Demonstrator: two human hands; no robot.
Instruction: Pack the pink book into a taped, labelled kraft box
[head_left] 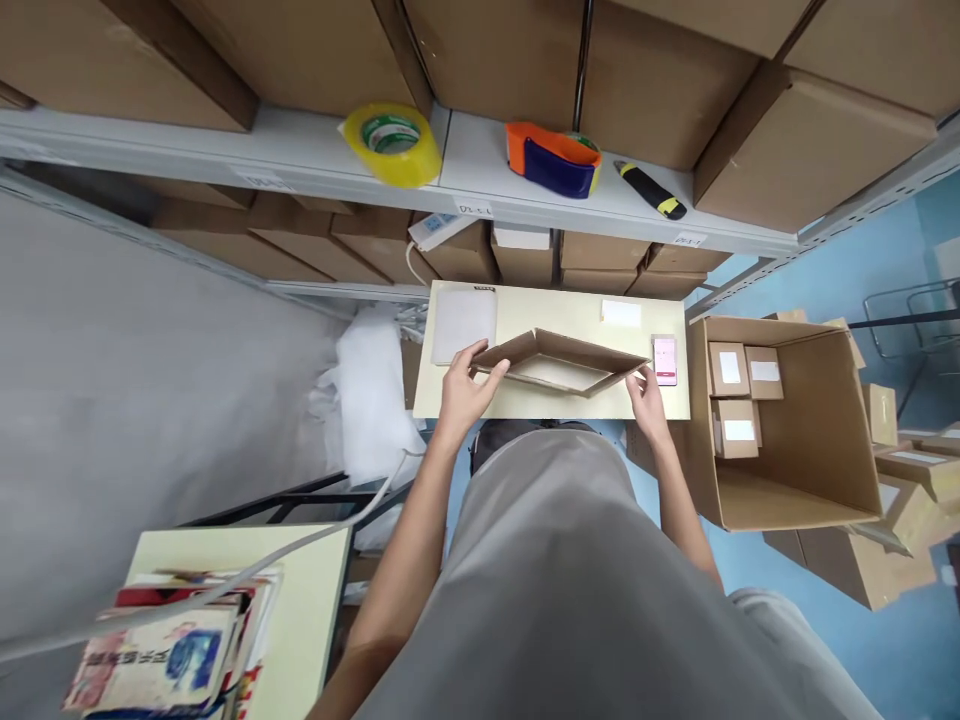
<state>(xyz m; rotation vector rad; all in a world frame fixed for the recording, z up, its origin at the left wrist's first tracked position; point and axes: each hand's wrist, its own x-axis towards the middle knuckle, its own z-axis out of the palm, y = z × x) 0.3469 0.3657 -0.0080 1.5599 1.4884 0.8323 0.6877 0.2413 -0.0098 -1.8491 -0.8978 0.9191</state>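
Note:
Between my hands is a brown cardboard box (600, 350), squashed into a slanted diamond shape, with the pale table (517, 405) showing through its open middle. My left hand (469, 390) grips its left corner, thumb on the near side and fingers behind. At the right corner, my right hand (646, 395) pinches the box edge between thumb and fingers. A flat whitish pad (464, 325) lies on the table beyond my left hand. Close to my right hand rests a phone (664, 360) with a pink screen. Farther back is a white label-like slip (621, 313).
A shelf ahead holds yellow tape (394, 145), an orange-and-blue tape dispenser (553, 160) and a utility knife (651, 190). To the right stands a large open carton (810, 420) with several small boxes. A cable (300, 543) crosses near stacked papers (172, 645) at lower left.

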